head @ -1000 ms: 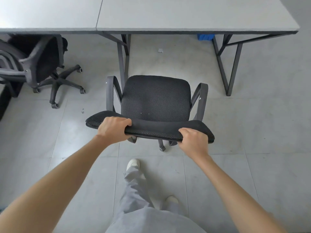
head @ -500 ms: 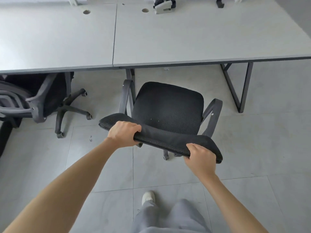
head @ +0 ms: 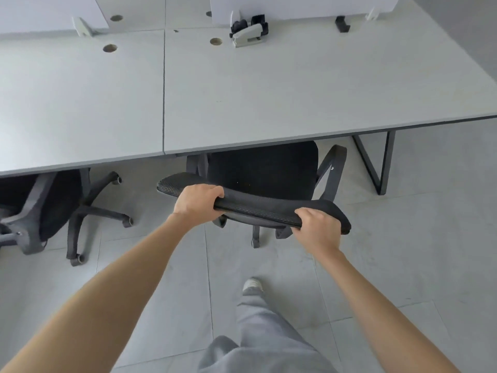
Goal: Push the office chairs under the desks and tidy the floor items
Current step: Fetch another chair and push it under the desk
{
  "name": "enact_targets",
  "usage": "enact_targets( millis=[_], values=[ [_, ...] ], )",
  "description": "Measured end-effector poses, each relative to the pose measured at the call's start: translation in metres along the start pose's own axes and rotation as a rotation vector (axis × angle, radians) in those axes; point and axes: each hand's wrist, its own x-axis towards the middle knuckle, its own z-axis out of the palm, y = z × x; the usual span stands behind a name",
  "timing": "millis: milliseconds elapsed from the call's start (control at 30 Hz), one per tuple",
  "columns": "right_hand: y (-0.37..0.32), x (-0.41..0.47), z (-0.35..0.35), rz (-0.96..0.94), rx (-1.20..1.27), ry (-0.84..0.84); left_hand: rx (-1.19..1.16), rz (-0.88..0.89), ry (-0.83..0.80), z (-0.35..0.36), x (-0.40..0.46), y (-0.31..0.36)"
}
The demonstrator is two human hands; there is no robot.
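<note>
A black mesh office chair (head: 262,168) stands in front of me, its seat front tucked under the edge of the right grey desk (head: 309,84). My left hand (head: 197,201) grips the left part of the chair's backrest top. My right hand (head: 318,228) grips the right part of the same backrest. A second black chair (head: 57,208) sits partly under the left grey desk (head: 80,103), with its wheeled base sticking out on the floor.
A black desk leg frame (head: 376,162) stands right of the chair I hold. A grey and black device (head: 248,30) and cable holes (head: 109,48) lie at the back of the desks. White dividers (head: 295,6) rise behind. My leg and shoe (head: 252,284) are on the tiled floor.
The chair has rolled forward, its seat front now under the desk edge. I have stepped closer, and more of the desk tops shows.
</note>
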Motion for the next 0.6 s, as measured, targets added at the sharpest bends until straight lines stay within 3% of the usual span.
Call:
enact_targets(
  millis=[333,600],
  values=[
    [0.000,0.067,0.002,0.038,0.029,-0.036,-0.051,-0.035,0.053,-0.010,0.059,-0.023],
    [-0.008,0.067,0.000,0.137,0.041,-0.074,-0.197,0.205,0.133,-0.014,0.053,-0.032]
  ],
)
